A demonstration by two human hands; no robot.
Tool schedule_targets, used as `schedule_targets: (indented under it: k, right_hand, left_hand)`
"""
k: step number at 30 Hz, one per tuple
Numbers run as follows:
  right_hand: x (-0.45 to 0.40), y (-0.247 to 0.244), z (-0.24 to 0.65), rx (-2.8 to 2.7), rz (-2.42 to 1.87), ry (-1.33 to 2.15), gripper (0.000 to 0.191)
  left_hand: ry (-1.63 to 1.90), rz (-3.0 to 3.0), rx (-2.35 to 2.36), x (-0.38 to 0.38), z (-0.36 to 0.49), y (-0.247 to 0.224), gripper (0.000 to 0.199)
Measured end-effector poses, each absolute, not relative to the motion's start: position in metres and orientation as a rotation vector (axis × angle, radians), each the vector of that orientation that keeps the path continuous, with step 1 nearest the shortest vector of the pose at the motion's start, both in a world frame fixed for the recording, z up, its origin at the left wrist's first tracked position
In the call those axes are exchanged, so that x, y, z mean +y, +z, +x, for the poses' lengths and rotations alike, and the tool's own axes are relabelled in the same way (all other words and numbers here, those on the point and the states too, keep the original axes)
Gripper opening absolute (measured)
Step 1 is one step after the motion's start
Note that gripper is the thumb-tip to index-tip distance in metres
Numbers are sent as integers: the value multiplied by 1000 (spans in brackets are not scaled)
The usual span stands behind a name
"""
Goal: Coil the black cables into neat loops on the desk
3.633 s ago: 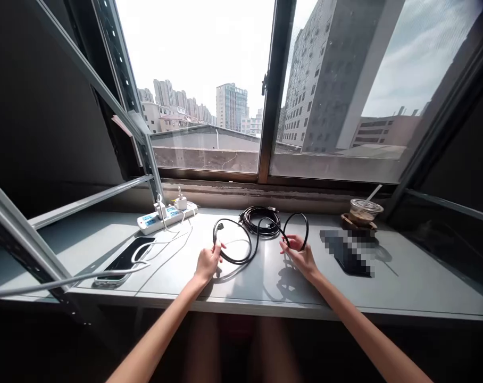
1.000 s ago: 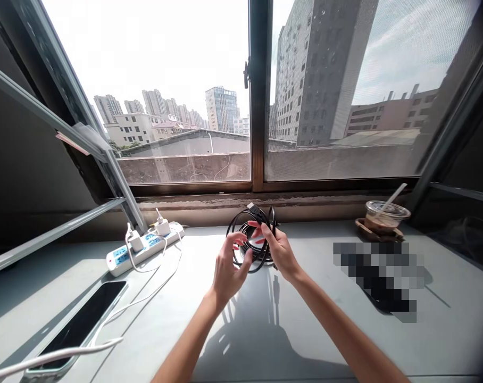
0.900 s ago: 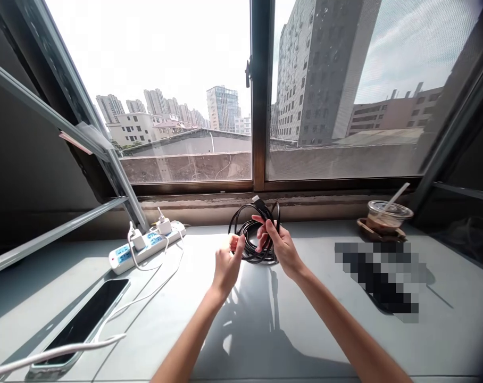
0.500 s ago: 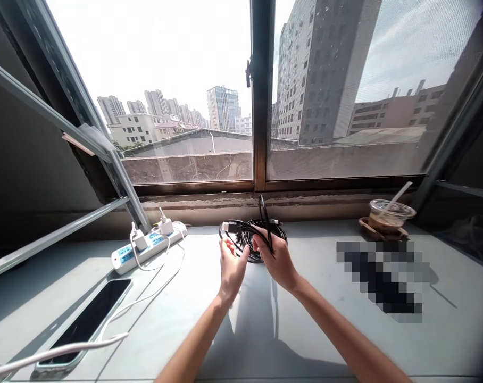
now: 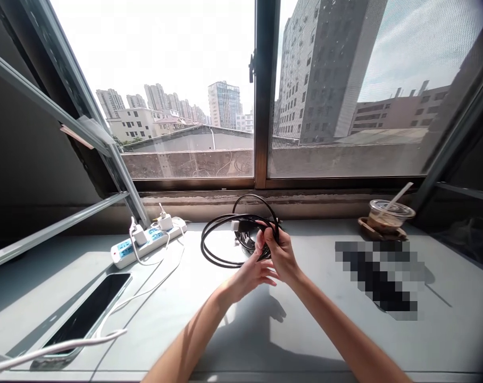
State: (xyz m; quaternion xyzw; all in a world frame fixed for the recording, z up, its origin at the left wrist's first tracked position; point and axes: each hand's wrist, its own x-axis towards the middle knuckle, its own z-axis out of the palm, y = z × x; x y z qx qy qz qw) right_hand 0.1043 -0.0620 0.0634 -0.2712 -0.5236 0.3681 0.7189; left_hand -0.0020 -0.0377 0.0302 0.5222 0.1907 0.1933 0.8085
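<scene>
A black cable (image 5: 205, 246) is gathered in wide loops at the middle of the table. My right hand (image 5: 282, 256) is closed around the bundled strands at the right side of the loops. Just beside it, my left hand (image 5: 247, 279) pinches the cable between thumb and forefinger while its other fingers stretch out under my right hand. A cable connector (image 5: 235, 226) with a pale end shows inside the loops. Behind my hands, more black coils (image 5: 247, 242) lie on the table, partly hidden by my fingers.
At the left are a white power strip (image 5: 124, 255) with plugged-in chargers, a phone (image 5: 88, 314) and a white cord (image 5: 146, 294). A lidded drink cup (image 5: 390, 215) with a straw stands at the right, near a pixelated dark item (image 5: 379, 282). A window sill (image 5: 201, 204) bounds the back.
The black cable has opened into larger loops reaching left. My left hand has moved right and turned, and now meets my right hand at the strands.
</scene>
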Motion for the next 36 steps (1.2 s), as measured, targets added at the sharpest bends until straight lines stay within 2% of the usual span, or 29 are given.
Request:
schedule_targets:
  k: [5, 7, 9, 15, 18, 20, 24, 26, 28, 32, 34, 36]
  right_hand:
    - [-55, 58, 107, -1094, -634, 890, 31]
    - [-51, 58, 110, -1081, -746, 837, 32]
    - [-48, 57, 113, -1062, -857, 747, 41]
    - [-35, 42, 120, -1052, -1044, 584, 69]
    - [-33, 34, 120, -1128, -1153, 569, 74]
    - [-33, 33, 119, -1147, -1159, 587, 64]
    - [-37, 37, 121, -1149, -1125, 484, 32]
    - [-37, 38, 125, -1191, -1137, 444, 27]
    - [-37, 37, 128, -1235, -1171, 369, 32]
    - [-36, 35, 132, -1426, -1147, 56, 66]
    - [-37, 35, 132, -1539, -1101, -131, 69]
    - [-39, 37, 132, -1601, -1071, -263, 63]
  left_hand:
    - [808, 915, 439, -36, -1, 35, 24]
    - [916, 904, 511, -30, -4, 38, 13]
    - [1019, 881, 557, -24, -8, 41, 8]
    - [1206, 822, 526, -13, -15, 48, 12]
    - [1234, 805, 519, -10, -24, 53, 15]
    - [1254, 765, 498, -7, -34, 57, 17]
    - [1143, 815, 420, 2, -56, 65, 15]
    - [1022, 919, 430, 3, -61, 69, 14]
    - [902, 1038, 469, 0, -60, 70, 19]
    - [871, 1417, 636, -17, -43, 67, 28]
    - [1005, 1735, 718, -28, -35, 64, 23]
    - [1069, 2063, 743, -37, -29, 60, 13]
